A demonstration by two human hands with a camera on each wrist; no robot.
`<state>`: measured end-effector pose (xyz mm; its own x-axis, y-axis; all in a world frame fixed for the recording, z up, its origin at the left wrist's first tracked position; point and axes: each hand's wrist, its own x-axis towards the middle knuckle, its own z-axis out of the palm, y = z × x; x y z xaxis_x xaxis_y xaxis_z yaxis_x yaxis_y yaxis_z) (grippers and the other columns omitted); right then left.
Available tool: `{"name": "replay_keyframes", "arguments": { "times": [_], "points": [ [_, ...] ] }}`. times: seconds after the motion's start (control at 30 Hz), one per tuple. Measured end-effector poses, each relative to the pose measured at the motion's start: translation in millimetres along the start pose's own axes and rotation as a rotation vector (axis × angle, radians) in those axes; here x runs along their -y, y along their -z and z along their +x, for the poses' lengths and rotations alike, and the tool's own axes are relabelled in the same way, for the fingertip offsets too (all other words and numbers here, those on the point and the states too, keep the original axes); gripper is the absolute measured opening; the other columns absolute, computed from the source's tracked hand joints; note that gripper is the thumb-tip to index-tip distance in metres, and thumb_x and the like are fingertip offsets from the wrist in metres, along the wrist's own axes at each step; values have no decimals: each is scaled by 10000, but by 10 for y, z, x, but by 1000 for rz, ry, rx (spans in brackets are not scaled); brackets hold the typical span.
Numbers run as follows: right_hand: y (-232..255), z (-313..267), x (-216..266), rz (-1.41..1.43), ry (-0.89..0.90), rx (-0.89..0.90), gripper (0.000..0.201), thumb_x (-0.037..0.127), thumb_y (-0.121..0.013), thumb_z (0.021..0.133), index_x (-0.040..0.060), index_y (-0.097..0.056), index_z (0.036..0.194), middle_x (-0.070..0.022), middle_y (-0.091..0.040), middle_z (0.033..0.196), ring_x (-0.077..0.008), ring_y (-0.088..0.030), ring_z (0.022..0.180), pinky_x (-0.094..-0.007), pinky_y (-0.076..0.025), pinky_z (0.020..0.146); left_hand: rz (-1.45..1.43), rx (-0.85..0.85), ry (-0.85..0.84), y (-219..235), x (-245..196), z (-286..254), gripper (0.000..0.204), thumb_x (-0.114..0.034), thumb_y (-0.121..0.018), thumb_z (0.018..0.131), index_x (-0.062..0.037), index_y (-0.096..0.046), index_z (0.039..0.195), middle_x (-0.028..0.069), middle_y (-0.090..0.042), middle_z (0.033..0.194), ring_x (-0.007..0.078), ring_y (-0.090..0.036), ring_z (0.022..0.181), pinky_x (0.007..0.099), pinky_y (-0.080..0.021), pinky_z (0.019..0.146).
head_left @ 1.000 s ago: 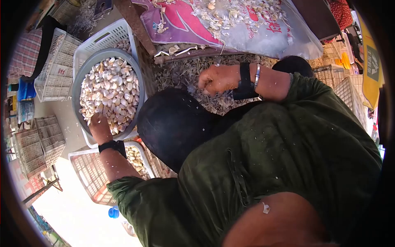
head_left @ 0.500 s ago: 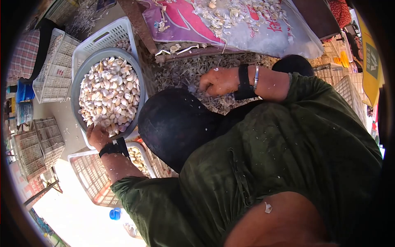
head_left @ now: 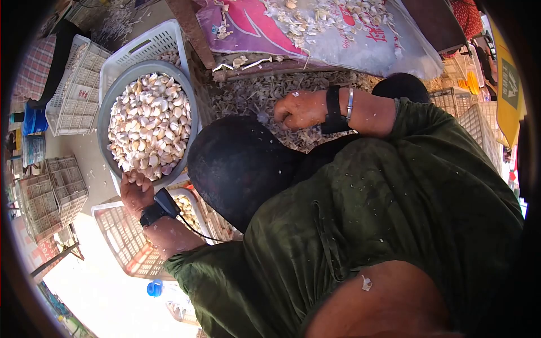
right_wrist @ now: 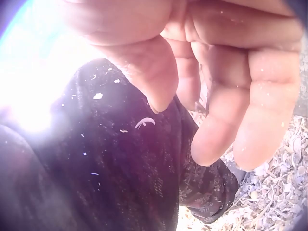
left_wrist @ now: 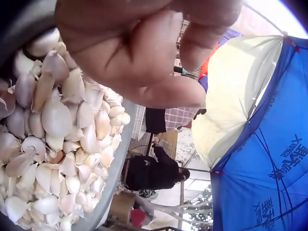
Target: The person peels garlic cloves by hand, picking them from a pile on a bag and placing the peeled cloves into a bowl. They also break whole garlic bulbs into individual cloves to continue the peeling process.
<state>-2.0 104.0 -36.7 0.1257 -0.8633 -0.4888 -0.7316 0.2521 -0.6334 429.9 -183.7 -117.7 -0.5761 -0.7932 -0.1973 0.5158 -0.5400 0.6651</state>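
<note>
A round grey basin (head_left: 193, 104) is heaped with garlic cloves (head_left: 149, 124), separated and mostly still in pale purplish skin. My left hand (head_left: 137, 192) is at the basin's near rim, its fingers loosely bent beside the cloves. In the left wrist view its thumb (left_wrist: 163, 91) stretches out past the garlic, and no clove shows in the hand. My right hand (head_left: 301, 109) hovers near my knee, above ground littered with garlic skins (head_left: 242, 93). The right wrist view shows its fingers (right_wrist: 224, 120) hanging relaxed and apart from the thumb, with nothing between them.
The basin sits on a white plastic crate (head_left: 143, 48). Another crate (head_left: 121, 239) and some pale cloves (head_left: 186, 208) lie nearer me. Ahead, a printed plastic sheet (head_left: 360, 59) on a low table carries garlic scraps. Stacked crates (head_left: 76, 93) stand at left.
My left hand has drawn back from the cloves to the basin's near rim and turned over, so its fingers now face up. The right hand has hardly moved.
</note>
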Motion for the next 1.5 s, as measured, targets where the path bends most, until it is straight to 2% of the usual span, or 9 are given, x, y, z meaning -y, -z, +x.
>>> {"name": "replay_keyframes", "arguments": {
  "times": [0.07,0.43,0.57,0.77,0.87,1.07,1.17,1.27,1.5],
  "points": [
    [2,-15,-3,20,-25,-11,319,224,-614,792,64,-683,1058,-177,-676,1044,-326,-636,1013,-422,-501,851,490,-441,-1,-460,115,-18,329,-211,-593,905,-31,-606,1180,37,-581,807,120,-464,596,204,-335,503],
    [-35,57,-80,-26,-22,12,256,175,-569,804,36,-676,989,-196,-673,972,-354,-641,960,-436,-505,827,1889,-338,-21,-684,493,409,383,-264,-583,786,19,-696,1017,225,-699,907,305,-688,848,383,-509,783],
    [-37,74,-71,-58,9,50,250,166,-564,808,22,-671,982,-197,-674,976,-357,-640,967,-440,-503,830,1746,-518,195,-800,509,512,383,-276,-580,774,18,-701,987,239,-681,974,357,-668,943,413,-498,827],
    [4,3,-4,-21,-41,5,270,183,-572,812,22,-662,1010,-197,-671,996,-355,-635,982,-438,-501,838,1730,-297,-216,-232,473,582,316,-267,-590,793,15,-695,890,150,-682,781,259,-624,682,364,-498,654],
    [27,-29,-7,-49,-31,24,285,191,-576,809,29,-660,1028,-199,-669,1007,-355,-634,988,-439,-501,841,507,-502,78,-551,338,354,204,-306,-601,866,-104,-597,834,20,-526,666,95,-409,540,233,-294,454],
    [-66,-28,-109,-38,-6,-19,286,188,-572,796,21,-658,1013,-203,-672,974,-360,-642,936,-454,-502,796,-106,-29,74,-47,-18,-259,235,-283,-551,911,-58,-615,904,94,-597,853,138,-428,594,246,-296,466],
    [13,-24,-27,-60,-60,87,284,158,-601,827,18,-637,1072,-188,-665,1006,-340,-635,973,-430,-497,832,937,-672,-42,374,-145,-668,236,-207,-512,853,5,-611,880,117,-629,875,236,-534,678,333,-406,532],
    [1,9,4,-174,-33,154,289,152,-594,827,22,-638,1082,-186,-666,1007,-334,-637,973,-428,-500,829,2074,-715,-208,447,-152,-839,546,-249,-589,814,75,-534,1250,256,-487,1308,410,-436,1221,448,-325,1053],
    [27,15,39,-133,-76,162,304,153,-586,830,25,-631,1101,-191,-665,1011,-330,-639,972,-429,-502,818,1746,-590,-167,-732,599,391,944,-429,-677,776,-16,-206,1483,285,-178,1492,454,-156,1397,508,-216,1135]
  ]
}}
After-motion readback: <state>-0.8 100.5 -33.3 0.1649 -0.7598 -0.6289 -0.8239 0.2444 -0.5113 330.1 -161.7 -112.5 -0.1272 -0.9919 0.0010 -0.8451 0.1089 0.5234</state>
